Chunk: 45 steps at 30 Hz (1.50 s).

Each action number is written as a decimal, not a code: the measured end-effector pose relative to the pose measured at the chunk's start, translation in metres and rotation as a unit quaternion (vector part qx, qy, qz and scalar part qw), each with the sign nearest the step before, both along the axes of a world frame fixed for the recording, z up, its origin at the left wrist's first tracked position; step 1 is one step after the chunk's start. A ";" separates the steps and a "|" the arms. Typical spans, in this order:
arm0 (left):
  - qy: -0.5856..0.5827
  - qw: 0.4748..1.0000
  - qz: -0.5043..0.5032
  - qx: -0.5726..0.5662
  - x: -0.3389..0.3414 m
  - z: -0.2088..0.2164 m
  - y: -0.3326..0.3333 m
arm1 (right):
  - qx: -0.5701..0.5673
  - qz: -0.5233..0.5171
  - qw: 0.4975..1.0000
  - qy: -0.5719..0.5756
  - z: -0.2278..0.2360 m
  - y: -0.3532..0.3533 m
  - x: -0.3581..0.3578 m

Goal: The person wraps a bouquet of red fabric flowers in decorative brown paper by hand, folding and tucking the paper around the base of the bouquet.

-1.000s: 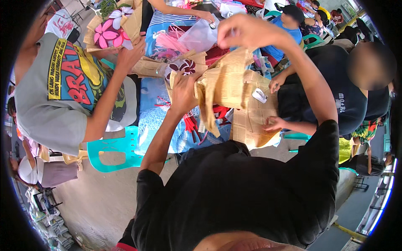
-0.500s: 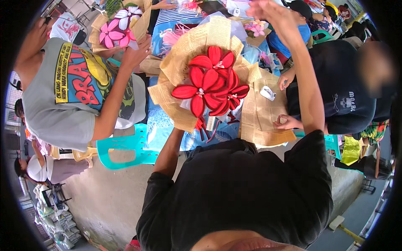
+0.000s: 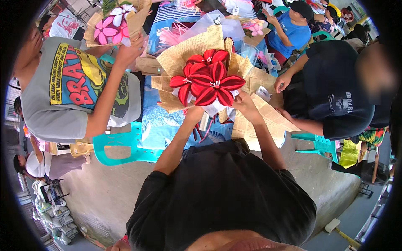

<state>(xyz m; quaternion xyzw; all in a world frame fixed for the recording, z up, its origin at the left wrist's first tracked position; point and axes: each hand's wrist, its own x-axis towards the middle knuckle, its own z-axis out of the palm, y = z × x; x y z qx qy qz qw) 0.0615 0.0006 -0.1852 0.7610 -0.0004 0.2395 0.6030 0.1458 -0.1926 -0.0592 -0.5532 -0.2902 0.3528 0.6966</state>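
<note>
In front of me is a bouquet of red fuzzy flowers (image 3: 215, 85) with white stamens, wrapped in tan newsprint paper (image 3: 215, 38). My left hand (image 3: 195, 113) is closed around its lower side, with the fingers partly hidden under the blooms. At the bouquet's lower right edge, my right hand (image 3: 246, 105) pinches the wrapping just beside the petals. White lining shows between the lowest petals and my hands. Red strips (image 3: 197, 133) hang below the bouquet over the table.
A blue patterned tablecloth (image 3: 157, 129) covers the table. On the left a person holds a pink-and-white flower bouquet (image 3: 112, 31) near a teal chair (image 3: 125, 144). To the right, a person in black touches newsprint sheets (image 3: 268, 115); a white tape dispenser (image 3: 263, 93) lies there.
My right hand has come down from high on the right to the bouquet's lower right edge. The bouquet has turned and tilted. The newsprint at right has shifted under the other person's hand.
</note>
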 end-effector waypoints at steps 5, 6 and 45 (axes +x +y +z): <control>0.028 0.997 -0.023 -0.067 -0.002 0.015 -0.016 | 0.072 -0.041 0.996 0.027 0.000 -0.003 -0.008; 0.040 0.997 -0.022 -0.060 -0.002 0.023 -0.017 | 0.065 -0.040 0.997 0.019 -0.006 -0.004 -0.006; 0.300 0.951 -0.022 -0.073 -0.027 0.087 -0.013 | -0.222 0.047 0.943 -0.244 0.123 0.037 0.130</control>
